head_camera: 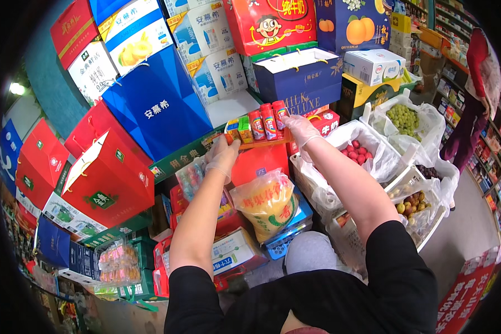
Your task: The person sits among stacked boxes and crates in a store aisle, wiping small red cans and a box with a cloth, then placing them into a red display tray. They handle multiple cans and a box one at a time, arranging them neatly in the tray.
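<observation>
Both my hands wear thin clear plastic gloves and hold a narrow orange tray (264, 144) out in front of me. My left hand (222, 155) grips its left end, and my right hand (302, 131) is at its right end, fingertips close to the nearest can. On the tray stand several red cans (269, 122) with printed labels. Small yellow and green cartons (245, 130) stand to their left. Behind the cans is a dark blue milk gift bag (298, 79). Below the tray lies a clear bag of yellow grain (267, 202), partly over a blue crate (298, 223).
Milk cartons (221, 71) and a large blue gift bag (158, 104) are stacked ahead. Red gift bags (112, 183) stand left. At right are lined crates with red fruit (356, 152), green grapes (403, 120) and brownish fruit (413, 203). A person (478, 83) stands by shelves.
</observation>
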`<state>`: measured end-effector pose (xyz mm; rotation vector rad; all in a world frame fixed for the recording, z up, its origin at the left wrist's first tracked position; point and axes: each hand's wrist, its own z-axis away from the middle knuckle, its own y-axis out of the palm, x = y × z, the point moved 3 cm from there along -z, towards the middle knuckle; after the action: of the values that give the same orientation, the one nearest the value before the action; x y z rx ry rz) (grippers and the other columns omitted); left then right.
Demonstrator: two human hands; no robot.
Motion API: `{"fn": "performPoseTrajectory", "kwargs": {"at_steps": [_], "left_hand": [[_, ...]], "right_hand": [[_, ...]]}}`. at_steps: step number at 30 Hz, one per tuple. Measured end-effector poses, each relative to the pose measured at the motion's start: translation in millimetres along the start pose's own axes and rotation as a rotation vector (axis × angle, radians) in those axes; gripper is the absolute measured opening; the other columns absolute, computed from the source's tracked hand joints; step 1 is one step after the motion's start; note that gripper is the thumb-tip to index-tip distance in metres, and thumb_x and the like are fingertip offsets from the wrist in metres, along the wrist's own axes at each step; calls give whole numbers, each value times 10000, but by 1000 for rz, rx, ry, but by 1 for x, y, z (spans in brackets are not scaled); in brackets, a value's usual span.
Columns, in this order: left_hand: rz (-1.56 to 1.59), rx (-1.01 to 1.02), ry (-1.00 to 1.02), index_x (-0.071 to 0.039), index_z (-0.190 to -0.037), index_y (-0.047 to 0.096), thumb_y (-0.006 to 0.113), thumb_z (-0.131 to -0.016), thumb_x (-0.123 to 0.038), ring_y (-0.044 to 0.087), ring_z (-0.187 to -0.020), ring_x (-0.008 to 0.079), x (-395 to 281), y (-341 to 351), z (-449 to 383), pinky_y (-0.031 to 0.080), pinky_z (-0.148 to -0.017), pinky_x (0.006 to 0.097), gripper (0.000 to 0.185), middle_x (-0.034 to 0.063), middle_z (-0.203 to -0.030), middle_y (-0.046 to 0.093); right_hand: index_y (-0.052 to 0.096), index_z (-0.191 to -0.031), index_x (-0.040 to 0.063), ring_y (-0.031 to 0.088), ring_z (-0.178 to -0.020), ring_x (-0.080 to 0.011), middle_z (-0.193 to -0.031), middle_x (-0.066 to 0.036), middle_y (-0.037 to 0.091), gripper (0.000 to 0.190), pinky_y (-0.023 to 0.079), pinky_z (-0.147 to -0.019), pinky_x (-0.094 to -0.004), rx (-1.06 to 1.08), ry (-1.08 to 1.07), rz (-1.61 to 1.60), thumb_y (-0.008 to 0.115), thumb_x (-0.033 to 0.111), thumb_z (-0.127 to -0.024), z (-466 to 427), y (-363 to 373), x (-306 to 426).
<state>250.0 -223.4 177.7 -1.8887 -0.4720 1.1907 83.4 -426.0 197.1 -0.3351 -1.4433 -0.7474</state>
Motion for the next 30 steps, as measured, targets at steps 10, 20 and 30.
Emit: {"fn": "performPoseTrajectory", "kwargs": {"at_steps": [10, 20, 30], "left_hand": [[-151, -64, 25, -86, -1298, 643, 665, -932, -454, 599, -1305, 370, 2, 7, -7, 419, -1100, 527, 519, 182, -1366, 656], [-84, -45, 37, -113, -1309, 660, 720, -890, -439, 619, -1284, 363, 5, -1, -3, 446, -1083, 491, 535, 168, -1348, 686], [42, -275, 334, -99, -1546, 475, 762, -890, -321, 484, -1420, 398, -10, -26, 67, 332, -1163, 569, 749, 208, -1478, 577]], "right_hand": [[501, -1497, 27, 532, -1368, -318, -1515, -191, 553, 650, 440, -1078, -518, 22, 21, 23, 678, 416, -1007, -25, -4, -9], [489, -1527, -36, 306, -1570, -308, -1647, -231, 419, 805, 189, -1268, -470, 147, 37, 1, 666, 539, -993, -32, -11, -3], [740, -1290, 163, 619, -1244, -326, -1235, -115, 722, 411, 476, -1063, -431, -397, -608, 937, 683, 404, -962, -15, -8, 48]]}}
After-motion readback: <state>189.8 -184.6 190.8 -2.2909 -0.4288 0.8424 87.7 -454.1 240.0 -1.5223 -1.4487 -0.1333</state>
